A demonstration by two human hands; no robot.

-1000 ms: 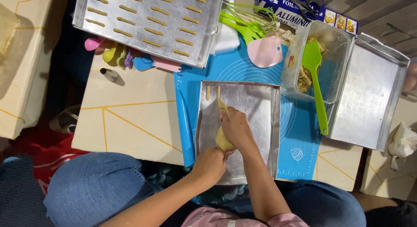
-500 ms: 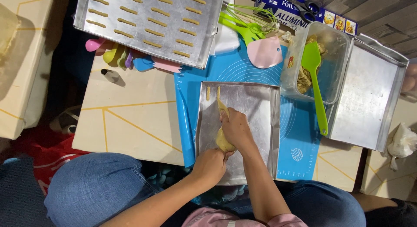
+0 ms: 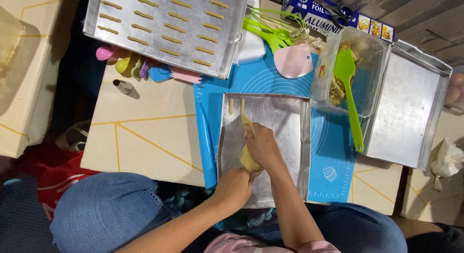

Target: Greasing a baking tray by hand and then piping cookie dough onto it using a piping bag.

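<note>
Over the near middle of the table, both hands grip a piping bag (image 3: 249,156) full of pale dough: the right hand (image 3: 263,145) is wrapped round its upper body to steer the tip, and the left hand (image 3: 234,187) is closed tight on the twisted end. The tip rests on the foil-lined baking tray (image 3: 285,137), which sits on a blue silicone mat (image 3: 328,151). Two short dough sticks (image 3: 237,106) lie at the tray's far left corner, so the piping looks barely started here. A filled tray (image 3: 166,25) of sticks stands far left. Judging by that, the next stick calls for steady pressure and a straight pull beside those two.
</note>
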